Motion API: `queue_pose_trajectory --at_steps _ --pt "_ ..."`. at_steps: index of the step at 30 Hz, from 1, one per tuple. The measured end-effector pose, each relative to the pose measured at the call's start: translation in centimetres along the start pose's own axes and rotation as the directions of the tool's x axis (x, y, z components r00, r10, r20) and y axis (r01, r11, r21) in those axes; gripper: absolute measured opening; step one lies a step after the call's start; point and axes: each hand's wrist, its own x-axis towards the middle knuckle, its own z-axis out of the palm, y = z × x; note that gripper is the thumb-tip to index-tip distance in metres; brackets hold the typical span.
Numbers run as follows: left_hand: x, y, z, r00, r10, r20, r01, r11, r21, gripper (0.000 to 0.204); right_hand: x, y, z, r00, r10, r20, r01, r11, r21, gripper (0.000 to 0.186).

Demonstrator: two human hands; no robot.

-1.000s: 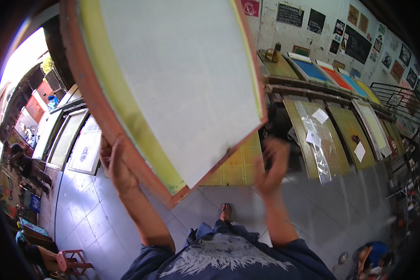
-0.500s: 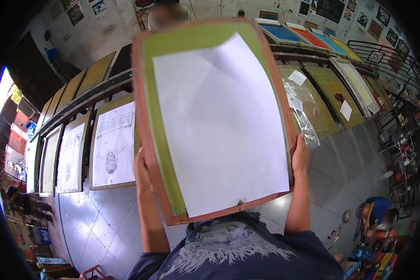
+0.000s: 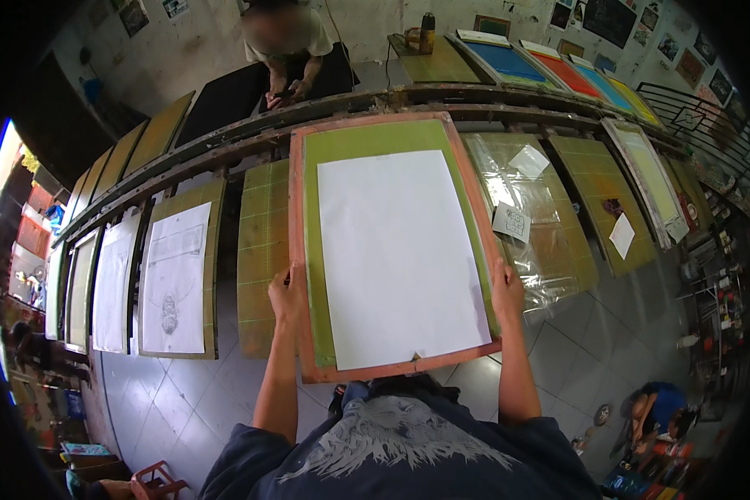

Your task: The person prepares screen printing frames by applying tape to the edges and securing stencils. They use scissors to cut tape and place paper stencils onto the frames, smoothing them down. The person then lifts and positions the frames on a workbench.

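Observation:
I hold a screen-printing screen (image 3: 375, 133) with a reddish frame and olive-green mesh in front of me, level over the rack of boards. A large white paper sheet (image 3: 400, 258) lies on the mesh. My left hand (image 3: 282, 292) is closed on the frame's left side, and my right hand (image 3: 508, 287) grips its right side. Beside my left hand is a green board with a grid (image 3: 258, 225); to the right of the screen is a board under clear plastic (image 3: 550, 258) with small paper squares on it.
Boards with drawings (image 3: 171, 275) line the left. Colored screens (image 3: 567, 75) stand along the back right. Across the rack (image 3: 233, 125) a person (image 3: 283, 50) holds something small and dark. Another person (image 3: 662, 408) crouches at lower right, near a cluttered shelf (image 3: 708, 308). A red stool (image 3: 150, 479) is at lower left.
The screen has swung from raised and tilted to lower and squarer over the rack, uncovering the person opposite. My right hand, apart from the frame a second ago, now grips it.

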Motion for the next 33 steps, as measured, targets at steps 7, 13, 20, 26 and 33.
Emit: queue_pose_trajectory --at_steps 7,13,20,26,33 --pt "4.5 0.3 2.9 0.98 0.152 -0.128 -0.135 0.982 0.13 0.057 4.5 -2.8 2.9 0.99 -0.043 0.133 0.039 0.999 0.027 0.067" --pt "4.4 1.1 4.2 0.985 0.108 -0.137 -0.092 0.989 0.119 0.055 7.7 -1.4 4.4 0.983 -0.163 0.078 0.171 0.979 -0.109 0.069" --pt "4.3 0.9 4.5 0.97 0.173 -0.169 -0.14 0.971 0.193 0.046 7.2 0.5 5.7 0.974 -0.223 0.037 0.225 0.972 -0.071 0.063" --pt "4.5 0.9 4.6 0.988 0.071 -0.136 -0.046 0.983 0.178 0.042 7.5 0.9 5.9 0.971 -0.233 0.061 0.236 0.969 -0.065 0.056" --pt "1.8 1.3 2.7 0.944 0.089 -0.318 -0.073 0.995 0.064 0.037 4.2 -7.6 3.5 0.786 -0.617 -0.02 0.599 0.77 -0.219 0.029"
